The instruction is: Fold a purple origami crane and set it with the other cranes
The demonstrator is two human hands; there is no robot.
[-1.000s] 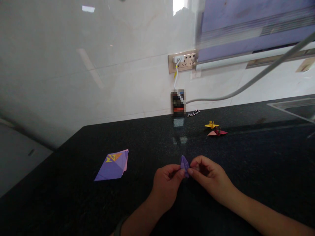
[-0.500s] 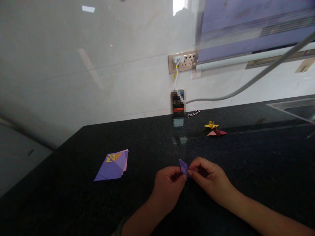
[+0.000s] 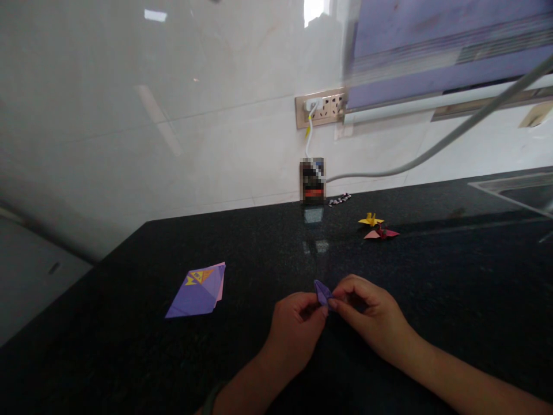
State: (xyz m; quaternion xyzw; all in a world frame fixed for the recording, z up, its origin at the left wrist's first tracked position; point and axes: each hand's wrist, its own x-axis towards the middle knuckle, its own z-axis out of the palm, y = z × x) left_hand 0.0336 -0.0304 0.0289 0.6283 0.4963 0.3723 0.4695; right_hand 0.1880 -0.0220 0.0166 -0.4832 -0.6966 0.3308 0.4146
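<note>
The purple paper (image 3: pixel 322 294) has tipped toward eleven o'clock within the last second, suggesting a crease being worked; the fingers (image 3: pixel 351 309) of the left hand (image 3: pixel 297 325) and right hand (image 3: pixel 369 312) both pinch it, between them over the desk (image 3: pixel 263 248). Flat paper sheets (image 3: pixel 194 298) lie at nine o'clock, paper birds (image 3: pixel 382 234) at one; nothing visible blocks the hands

Left hand (image 3: pixel 296 331) and right hand (image 3: pixel 371 311) close together, both pinching, forearms (image 3: pixel 453 364) angled inward

Open counter (image 3: pixel 254 248) lies between my left hand (image 3: pixel 296 331) and the paper sheets (image 3: pixel 194 297); beyond my right hand (image 3: pixel 374 311), a yellow paper bird (image 3: pixel 371 221) and a red paper bird (image 3: pixel 382 233) obstruct me.
</note>
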